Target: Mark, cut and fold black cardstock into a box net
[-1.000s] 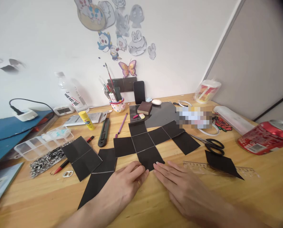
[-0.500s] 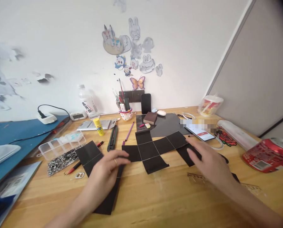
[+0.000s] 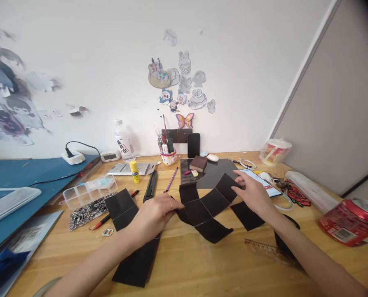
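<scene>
A black card sheet [image 3: 199,210], cross-shaped with pale fold lines, is stretched between my hands, its flaps bent and partly raised from the desk. My left hand [image 3: 159,212], closed, pinches its left flap; a ring is on one finger. At the upper right end of the card, my right hand [image 3: 253,192] grips the edge between thumb and fingers. Under my left forearm lies another black card piece [image 3: 134,264], partly hidden. Below my right hand is a small black card square [image 3: 248,216].
Behind the card lie a dark sheet [image 3: 221,175] and a brown block [image 3: 198,163]. A glue stick [image 3: 134,172], a green cutter [image 3: 150,185] and a box of metal rings [image 3: 91,210] are at left. A clear ruler [image 3: 261,246] and a red can [image 3: 346,222] are at right.
Both hands have closed on the cross-shaped card, and its flaps have lifted and curved. The view has tilted upward, so the scene sits lower in the picture.
</scene>
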Demonstrator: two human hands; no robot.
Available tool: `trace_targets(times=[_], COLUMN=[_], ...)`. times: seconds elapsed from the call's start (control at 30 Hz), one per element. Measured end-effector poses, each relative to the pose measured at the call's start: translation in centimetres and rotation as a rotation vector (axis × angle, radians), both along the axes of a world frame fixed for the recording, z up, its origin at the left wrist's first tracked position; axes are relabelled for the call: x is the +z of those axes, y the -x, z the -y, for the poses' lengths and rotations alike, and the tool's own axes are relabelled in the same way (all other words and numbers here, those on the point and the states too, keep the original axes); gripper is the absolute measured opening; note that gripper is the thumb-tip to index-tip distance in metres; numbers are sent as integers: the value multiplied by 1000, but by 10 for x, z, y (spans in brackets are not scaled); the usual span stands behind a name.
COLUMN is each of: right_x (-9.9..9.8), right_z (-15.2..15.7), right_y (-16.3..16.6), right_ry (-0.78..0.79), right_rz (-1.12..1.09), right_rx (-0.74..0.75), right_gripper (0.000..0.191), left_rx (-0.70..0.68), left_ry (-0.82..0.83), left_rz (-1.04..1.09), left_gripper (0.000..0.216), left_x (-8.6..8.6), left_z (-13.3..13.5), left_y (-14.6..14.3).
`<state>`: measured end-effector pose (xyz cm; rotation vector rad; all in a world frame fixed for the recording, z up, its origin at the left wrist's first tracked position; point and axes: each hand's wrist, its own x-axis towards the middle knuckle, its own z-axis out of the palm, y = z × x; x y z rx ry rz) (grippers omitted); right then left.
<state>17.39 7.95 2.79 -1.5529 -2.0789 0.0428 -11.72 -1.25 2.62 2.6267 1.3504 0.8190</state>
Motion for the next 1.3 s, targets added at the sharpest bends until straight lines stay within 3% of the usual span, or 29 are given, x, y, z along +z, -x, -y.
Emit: trace_targets(times=[0.13,0.27,0.5,0.7,0.97,1.1,1.3], right_x=[2,-11,-23,-21,-29,-21,2], right_z=[11,15,7,9,10,12,35], right_y=[20,25,13,12,11,10,11], right_ry=[-9,36,96,128,196,226,251], right_rz=[6,5,-77,-136,-246,-349,-523], right_rx=[188,314,268,241,211,233,221], right_gripper=[38,28,24,24,27,25,33], left_rx=[-202,-312,-120,-107,-77,-105,-157], left_ry=[-16,7,148,373,625,604,410], left_rz=[76,129,223,251,235,194,183], left_gripper=[24,27,41,12,12,11,12], left_x=[15,16,5,-1,-12,-19,-23], left_z=[15,26,19,8,5,9,9], left_y=[-18,-25,-18,-25,-35,-36,-42])
